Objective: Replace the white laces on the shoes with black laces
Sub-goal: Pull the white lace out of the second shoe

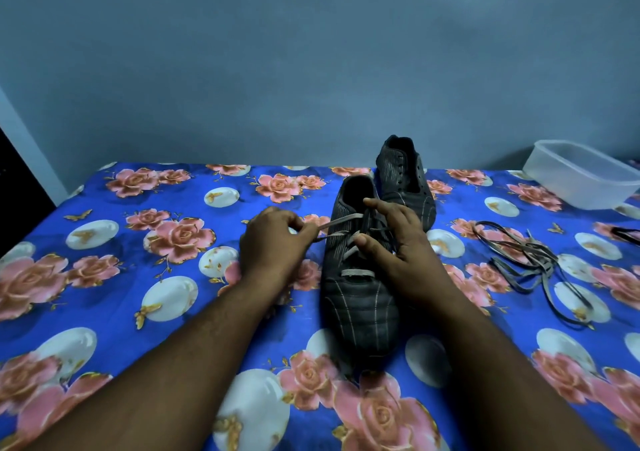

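Observation:
A dark striped shoe (360,308) lies toe toward me in the middle of the bed, a white lace (357,272) threaded across its lower eyelets. My left hand (273,242) pinches the lace's loose ends and holds them out to the shoe's left. My right hand (398,239) rests on the shoe's right side, thumb and index finger spread over the eyelet rows. A second dark shoe (407,182) with bare eyelets lies behind the first. A heap of loose laces (533,263) lies to the right.
The bed is covered by a blue sheet with pink roses (166,236). A translucent plastic tub (585,177) sits at the far right by the wall. Another dark lace end (627,233) shows at the right edge.

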Available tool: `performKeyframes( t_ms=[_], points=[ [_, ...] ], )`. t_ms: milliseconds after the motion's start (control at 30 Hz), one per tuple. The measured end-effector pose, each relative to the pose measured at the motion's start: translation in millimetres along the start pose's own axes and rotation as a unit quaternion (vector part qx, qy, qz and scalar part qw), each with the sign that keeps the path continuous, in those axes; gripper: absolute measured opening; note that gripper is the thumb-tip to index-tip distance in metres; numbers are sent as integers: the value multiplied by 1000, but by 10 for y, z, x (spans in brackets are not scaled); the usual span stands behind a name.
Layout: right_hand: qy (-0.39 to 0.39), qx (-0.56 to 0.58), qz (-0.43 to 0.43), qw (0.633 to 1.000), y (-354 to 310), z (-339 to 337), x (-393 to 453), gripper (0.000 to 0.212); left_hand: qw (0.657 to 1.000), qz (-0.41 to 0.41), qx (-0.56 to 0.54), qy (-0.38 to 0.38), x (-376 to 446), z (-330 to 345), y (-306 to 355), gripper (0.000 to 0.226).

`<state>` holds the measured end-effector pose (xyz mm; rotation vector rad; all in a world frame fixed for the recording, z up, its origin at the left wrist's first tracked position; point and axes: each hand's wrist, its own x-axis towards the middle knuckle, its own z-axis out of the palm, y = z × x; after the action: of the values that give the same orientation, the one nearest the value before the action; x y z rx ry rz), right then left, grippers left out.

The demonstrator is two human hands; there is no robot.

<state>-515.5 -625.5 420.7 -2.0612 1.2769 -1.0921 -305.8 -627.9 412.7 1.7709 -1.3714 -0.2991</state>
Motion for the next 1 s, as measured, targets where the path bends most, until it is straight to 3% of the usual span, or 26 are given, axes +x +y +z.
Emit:
performKeyframes(
  t_ms=[133,333,433,633,733,833,933,1000],
  points=[
    [-2,-4,3,1000,10,1,2,55,999,-33,-28,-6,45,-22,-42,27],
    [-3,-3,-1,1000,-11,-1,2,59,973,199,-108,-35,-92,22,137,35],
    [-4,-1,2,1000,-21,-8,-5,61,968,234,-85,-35,-150,58,175,25],
    [-5,-7,1,1000,-25,-6,-7,59,979,177,-103,3,-107,58,147,18],
    [-6,-3,4,1000,-15,-9,-11,59,996,36,-76,35,-48,60,88,11],
    [-3,2,4,1000,-8,1,-11,57,996,-89,-7,20,68,32,-34,16],
    [1,-3,-3,1000,3,10,-6,56,996,-87,36,8,100,28,-83,16],
    [3,-3,-5,1000,11,8,-2,56,999,-23,20,20,69,40,-47,22]
  ],
)
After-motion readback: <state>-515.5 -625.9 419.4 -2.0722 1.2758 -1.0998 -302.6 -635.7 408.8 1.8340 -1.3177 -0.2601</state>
